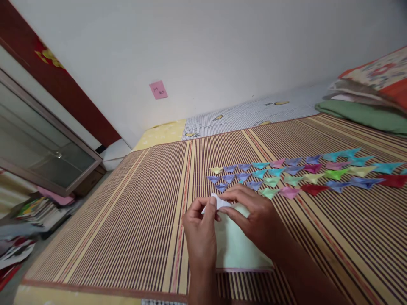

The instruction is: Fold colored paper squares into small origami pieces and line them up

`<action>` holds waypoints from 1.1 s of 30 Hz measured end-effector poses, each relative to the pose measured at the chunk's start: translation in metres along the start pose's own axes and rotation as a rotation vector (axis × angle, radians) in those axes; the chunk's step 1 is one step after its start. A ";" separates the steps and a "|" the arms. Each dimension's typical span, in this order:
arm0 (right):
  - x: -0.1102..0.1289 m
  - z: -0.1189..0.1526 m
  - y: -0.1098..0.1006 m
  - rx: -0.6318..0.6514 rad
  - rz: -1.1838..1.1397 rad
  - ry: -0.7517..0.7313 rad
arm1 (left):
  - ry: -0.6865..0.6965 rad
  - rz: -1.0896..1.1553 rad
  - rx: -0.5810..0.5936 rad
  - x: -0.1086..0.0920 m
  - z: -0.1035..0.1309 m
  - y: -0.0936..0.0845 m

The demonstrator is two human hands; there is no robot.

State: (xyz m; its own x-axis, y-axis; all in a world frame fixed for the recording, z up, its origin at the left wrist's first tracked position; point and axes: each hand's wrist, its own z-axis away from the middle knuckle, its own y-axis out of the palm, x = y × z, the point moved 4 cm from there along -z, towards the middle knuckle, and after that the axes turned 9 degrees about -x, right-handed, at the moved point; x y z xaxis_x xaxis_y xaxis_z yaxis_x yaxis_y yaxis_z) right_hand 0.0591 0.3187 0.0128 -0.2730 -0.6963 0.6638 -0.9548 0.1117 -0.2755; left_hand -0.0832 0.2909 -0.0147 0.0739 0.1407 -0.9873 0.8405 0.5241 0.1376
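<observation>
A small piece of white folded paper (220, 202) is held between both hands near the middle of the view. My left hand (203, 226) pinches its left side between thumb and fingers. On its right side, my right hand (251, 212) grips it with thumb and forefinger. Beneath the hands lies a pale green sheet (240, 243) on the striped mat (136, 224). Just beyond the hands, rows of small folded paper shapes in several colours, such as a bright green one (336, 174) and a dark red one (314, 189), stretch to the right.
Folded green cloth (365, 114) and a patterned cushion (381, 76) lie at the back right. A pink note (158, 90) is on the wall behind the mat. To the left are a glass-panelled cabinet (47, 144) and stacked books (40, 212) beyond the mat's edge.
</observation>
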 end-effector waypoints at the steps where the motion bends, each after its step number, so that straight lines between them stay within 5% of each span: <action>1: 0.000 0.001 0.001 -0.011 0.018 -0.022 | 0.015 -0.018 0.002 -0.001 0.001 0.000; 8: -0.002 0.005 0.004 -0.059 0.070 -0.144 | 0.067 -0.122 0.076 -0.014 0.007 0.002; 17: -0.006 0.002 -0.003 -0.044 -0.016 -0.054 | 0.166 -0.246 0.223 -0.027 0.010 0.001; 22: -0.003 0.004 0.001 -0.032 0.039 -0.116 | 0.242 -0.312 0.224 -0.033 0.012 0.003; 33: 0.009 0.010 0.014 -0.112 0.216 -0.248 | 0.124 -0.194 0.150 -0.028 0.016 0.009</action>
State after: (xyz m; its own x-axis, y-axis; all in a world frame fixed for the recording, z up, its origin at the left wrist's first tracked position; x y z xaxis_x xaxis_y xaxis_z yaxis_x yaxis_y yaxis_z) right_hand 0.0447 0.3072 0.0079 -0.4463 -0.7976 0.4057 -0.8890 0.3429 -0.3036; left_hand -0.0693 0.2782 0.0132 -0.1548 0.1560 -0.9756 0.9031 0.4227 -0.0757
